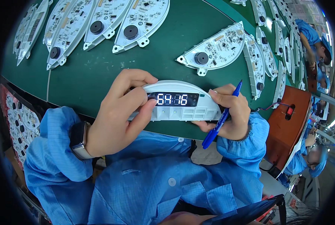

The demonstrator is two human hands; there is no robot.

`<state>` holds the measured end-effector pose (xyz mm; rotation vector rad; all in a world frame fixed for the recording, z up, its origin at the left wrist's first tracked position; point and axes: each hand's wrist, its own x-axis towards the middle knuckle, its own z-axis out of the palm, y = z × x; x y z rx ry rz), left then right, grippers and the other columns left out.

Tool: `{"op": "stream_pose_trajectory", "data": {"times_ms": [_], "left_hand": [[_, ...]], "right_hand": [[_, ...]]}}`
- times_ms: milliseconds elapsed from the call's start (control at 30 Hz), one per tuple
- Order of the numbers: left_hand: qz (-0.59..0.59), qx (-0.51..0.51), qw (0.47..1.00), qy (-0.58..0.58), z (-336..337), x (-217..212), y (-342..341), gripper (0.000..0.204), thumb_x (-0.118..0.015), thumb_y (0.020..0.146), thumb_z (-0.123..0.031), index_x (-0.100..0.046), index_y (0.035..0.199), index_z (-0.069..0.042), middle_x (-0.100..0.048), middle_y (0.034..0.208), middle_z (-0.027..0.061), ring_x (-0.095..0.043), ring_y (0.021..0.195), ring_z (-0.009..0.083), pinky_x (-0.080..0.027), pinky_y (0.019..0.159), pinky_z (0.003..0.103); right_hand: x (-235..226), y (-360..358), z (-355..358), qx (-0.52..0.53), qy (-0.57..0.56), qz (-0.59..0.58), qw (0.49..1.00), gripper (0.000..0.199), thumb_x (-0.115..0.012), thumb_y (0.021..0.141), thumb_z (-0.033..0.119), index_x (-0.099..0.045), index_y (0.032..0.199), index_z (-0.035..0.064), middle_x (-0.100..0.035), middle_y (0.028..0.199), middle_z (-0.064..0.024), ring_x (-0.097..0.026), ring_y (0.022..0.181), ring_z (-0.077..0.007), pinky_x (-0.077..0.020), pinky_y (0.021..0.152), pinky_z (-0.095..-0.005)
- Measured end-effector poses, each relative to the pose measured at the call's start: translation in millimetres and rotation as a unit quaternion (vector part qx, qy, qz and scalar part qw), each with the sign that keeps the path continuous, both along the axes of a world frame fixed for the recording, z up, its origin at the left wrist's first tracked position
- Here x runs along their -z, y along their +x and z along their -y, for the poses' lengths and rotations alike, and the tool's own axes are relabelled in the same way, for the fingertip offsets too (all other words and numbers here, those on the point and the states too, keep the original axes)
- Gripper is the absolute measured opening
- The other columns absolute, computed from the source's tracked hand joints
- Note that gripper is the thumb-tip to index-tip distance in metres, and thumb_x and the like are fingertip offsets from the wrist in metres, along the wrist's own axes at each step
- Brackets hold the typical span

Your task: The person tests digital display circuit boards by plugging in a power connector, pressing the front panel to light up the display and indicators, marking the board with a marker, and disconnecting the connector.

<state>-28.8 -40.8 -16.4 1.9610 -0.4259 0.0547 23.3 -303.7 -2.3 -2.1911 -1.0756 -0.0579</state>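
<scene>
Between my hands is a white, arched display module (190,112), its dark window lit with white digits. My left hand (124,112) grips its left end, the thumb and forefinger closed near the left edge of the window. At the other end, my right hand (233,112) pinches the module with the thumb on top and fingers beneath. A blue marker pen (222,122) is also tucked in my right hand, slanting across the fingers with one end pointing up. The module is held over the near edge of the green table (152,67).
White half-moon circuit modules (218,48) with black round parts lie on the table, several at upper left (96,26) and rows at right. A brown box (291,116) with a red-and-black cable stands at right. More boards (23,125) fill a container at left. Co-workers in blue sit at far right.
</scene>
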Motion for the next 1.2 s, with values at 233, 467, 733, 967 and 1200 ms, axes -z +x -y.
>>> {"op": "stream_pose_trajectory", "data": {"times_ms": [233,467,733,967,1200], "left_hand": [[-0.052,0.009,0.999,-0.01,-3.5,-1.3,0.9,0.018,-0.057,0.083,0.004,-0.044,0.071,0.002,-0.05,0.113,0.0219,-0.057,0.092,0.0253,-0.045,0.079,0.031],[-0.058,0.013,0.998,-0.031,-4.1,-1.3,1.0,0.018,-0.055,0.084,0.003,-0.043,0.07,0.001,-0.049,0.113,0.023,-0.057,0.092,0.0248,-0.044,0.08,0.03],[-0.064,0.008,0.997,-0.035,-3.3,-0.2,0.3,0.018,-0.054,0.084,0.003,-0.044,0.069,0.0,-0.049,0.113,0.0229,-0.057,0.094,0.0249,-0.044,0.081,0.031],[-0.062,0.007,0.998,-0.026,-4.2,0.3,0.2,0.018,-0.054,0.084,0.003,-0.044,0.069,0.0,-0.049,0.113,0.0231,-0.057,0.093,0.0244,-0.044,0.08,0.031],[-0.073,0.002,0.996,-0.042,-3.3,0.6,0.5,0.018,-0.053,0.084,0.003,-0.043,0.069,0.0,-0.049,0.113,0.0225,-0.057,0.091,0.0237,-0.044,0.08,0.031]], "right_hand": [[-0.7,2.4,-2.5,-0.015,0.011,-0.007,1.0,0.058,-0.088,0.058,0.022,-0.059,0.102,-0.0029,-0.061,0.084,-0.0151,-0.061,0.065,-0.0256,-0.0494,0.054,-0.0325],[-1.6,2.0,-3.3,-0.017,0.01,-0.008,1.0,0.057,-0.088,0.059,0.023,-0.059,0.101,-0.003,-0.061,0.083,-0.0146,-0.062,0.065,-0.0245,-0.0489,0.052,-0.0319],[-1.8,-0.3,0.9,-0.028,-0.015,-0.031,0.999,0.063,-0.089,0.061,0.022,-0.05,0.105,-0.0029,-0.06,0.086,-0.0168,-0.06,0.073,-0.0232,-0.0456,0.06,-0.0328],[-0.1,1.3,-1.4,-0.015,0.018,-0.015,1.0,0.055,-0.088,0.06,0.023,-0.059,0.1,-0.0024,-0.061,0.084,-0.015,-0.063,0.066,-0.0241,-0.0502,0.053,-0.0313],[0.9,0.7,-1.5,-0.013,0.022,-0.022,0.999,0.056,-0.089,0.06,0.023,-0.059,0.101,-0.0022,-0.062,0.084,-0.0152,-0.063,0.067,-0.0244,-0.0506,0.054,-0.0312]]}}
